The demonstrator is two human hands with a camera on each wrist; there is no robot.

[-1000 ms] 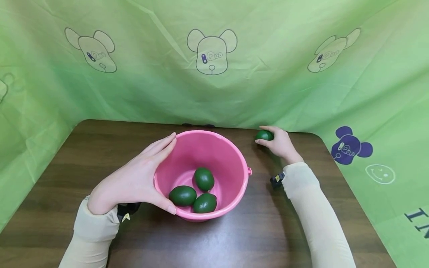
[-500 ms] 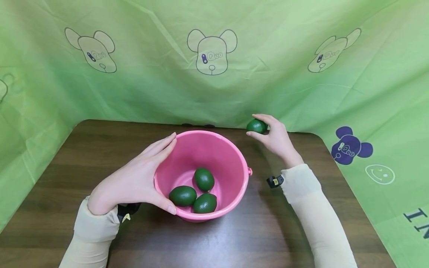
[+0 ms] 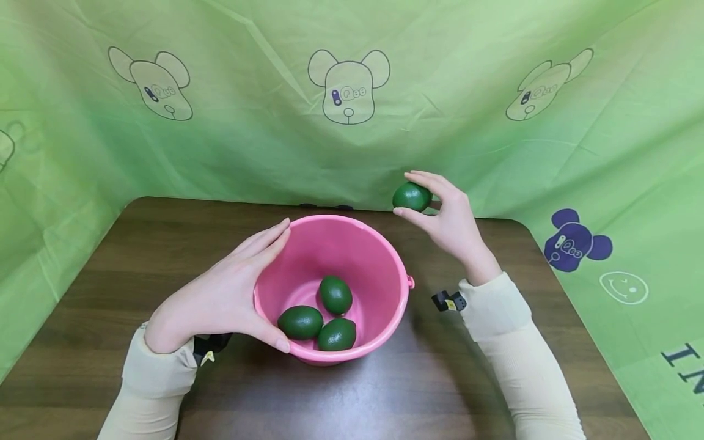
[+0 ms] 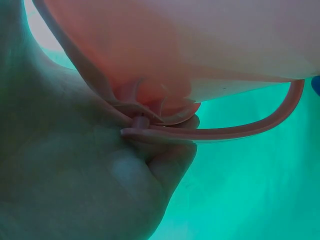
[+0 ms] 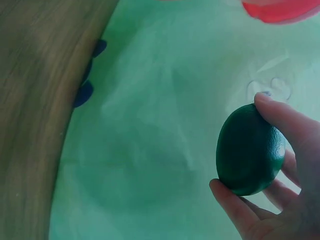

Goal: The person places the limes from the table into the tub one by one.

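Observation:
A pink bucket [image 3: 365,247] stands on the table, its mouth tipped into view. Three dark green avocados [image 3: 335,295] lie on its bottom. My left hand [image 3: 214,296] spans the bucket's left side, thumb on the near rim and fingertips at the far rim. In the left wrist view, the bucket's pink handle [image 4: 240,133] hangs beside that hand. Beyond the bucket to the right, my right hand [image 3: 453,226] holds another avocado [image 3: 411,197] in the air between thumb and fingers. The right wrist view shows this avocado [image 5: 249,150] pinched at both ends.
A brown wooden table [image 3: 126,263] bears the bucket. Green cloth [image 3: 247,146] with printed bear heads hangs at the back and sides, close to the table's far edge. A small pink knob [image 3: 410,282] juts from the bucket's right side.
My right hand has lifted the avocado from the far right of the table, up and leftward. My left hand and the bucket stay where they were.

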